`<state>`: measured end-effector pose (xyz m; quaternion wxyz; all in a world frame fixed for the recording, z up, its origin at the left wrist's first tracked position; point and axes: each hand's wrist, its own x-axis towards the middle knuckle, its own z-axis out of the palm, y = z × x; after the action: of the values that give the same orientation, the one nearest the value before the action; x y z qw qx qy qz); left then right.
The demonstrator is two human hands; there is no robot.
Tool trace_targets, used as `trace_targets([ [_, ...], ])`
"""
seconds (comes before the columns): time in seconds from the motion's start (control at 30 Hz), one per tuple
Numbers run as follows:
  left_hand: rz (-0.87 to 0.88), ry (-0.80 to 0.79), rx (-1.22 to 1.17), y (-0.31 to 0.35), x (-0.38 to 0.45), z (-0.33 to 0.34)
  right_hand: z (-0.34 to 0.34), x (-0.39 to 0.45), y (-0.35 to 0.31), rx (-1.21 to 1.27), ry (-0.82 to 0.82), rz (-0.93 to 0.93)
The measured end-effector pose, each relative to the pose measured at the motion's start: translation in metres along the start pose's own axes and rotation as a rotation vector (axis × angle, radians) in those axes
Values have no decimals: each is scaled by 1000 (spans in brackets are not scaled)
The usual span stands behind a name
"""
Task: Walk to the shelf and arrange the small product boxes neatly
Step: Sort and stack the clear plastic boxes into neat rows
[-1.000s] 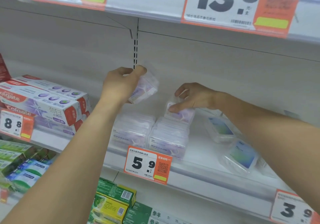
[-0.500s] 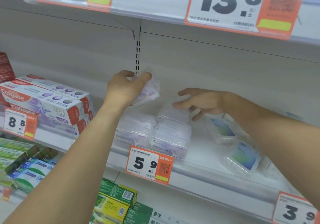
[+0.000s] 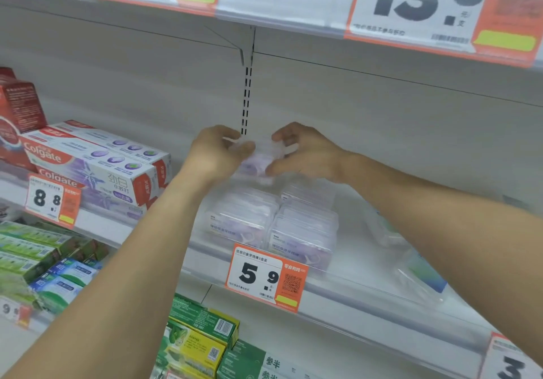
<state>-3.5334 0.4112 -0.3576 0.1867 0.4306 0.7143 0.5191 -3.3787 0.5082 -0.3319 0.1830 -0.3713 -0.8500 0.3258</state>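
Note:
Both hands hold one small clear floss-pick box with a purple label (image 3: 260, 160) in the air above the shelf. My left hand (image 3: 216, 155) grips its left side and my right hand (image 3: 305, 152) pinches its right side. Below them, two front stacks of the same clear purple boxes (image 3: 271, 229) stand side by side on the white shelf (image 3: 367, 264), with another box behind the right stack (image 3: 308, 192). My right forearm partly hides some clear boxes with blue-green labels (image 3: 423, 273) lying askew further right.
Colgate toothpaste cartons (image 3: 97, 167) are stacked at the left, red cartons (image 3: 17, 108) beyond them. Orange price tags hang on the shelf edges: 5.9 (image 3: 266, 277), 8.8 (image 3: 53, 201), 13.8 (image 3: 432, 5). Green and yellow cartons (image 3: 199, 340) fill the lower shelf.
My right hand left the stack and rose to the left, taking hold of the box that my left hand holds. The left hand shifted slightly right.

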Motion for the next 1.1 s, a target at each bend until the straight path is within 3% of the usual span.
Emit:
trace_targets([
  [0.17, -68, -192, 159, -15, 2, 1, 3, -7, 10, -183, -178, 106],
  [0.23, -72, -229, 175, -15, 2, -2, -7, -16, 11, -195, -120, 99],
  [0.33, -70, -251, 184, -16, 0, -2, -25, -38, 13, -406, -16, 133],
  [0.4, -59, -279, 199, -16, -3, -1, -30, -54, 17, -516, -69, 229],
  [0.5, -43, -341, 228, -11, -7, -3, -21, -76, 24, -327, -164, 377],
  [0.67, -16, -451, 317, -4, -13, -6, -9, -94, 26, -66, -38, 392],
  [0.93, 57, -444, 653, 5, -17, -2, 0, -108, 17, -7, -100, 429],
  [1.1, 56, -374, 687, 9, -20, -8, 4, -102, 27, 276, -116, 422],
])
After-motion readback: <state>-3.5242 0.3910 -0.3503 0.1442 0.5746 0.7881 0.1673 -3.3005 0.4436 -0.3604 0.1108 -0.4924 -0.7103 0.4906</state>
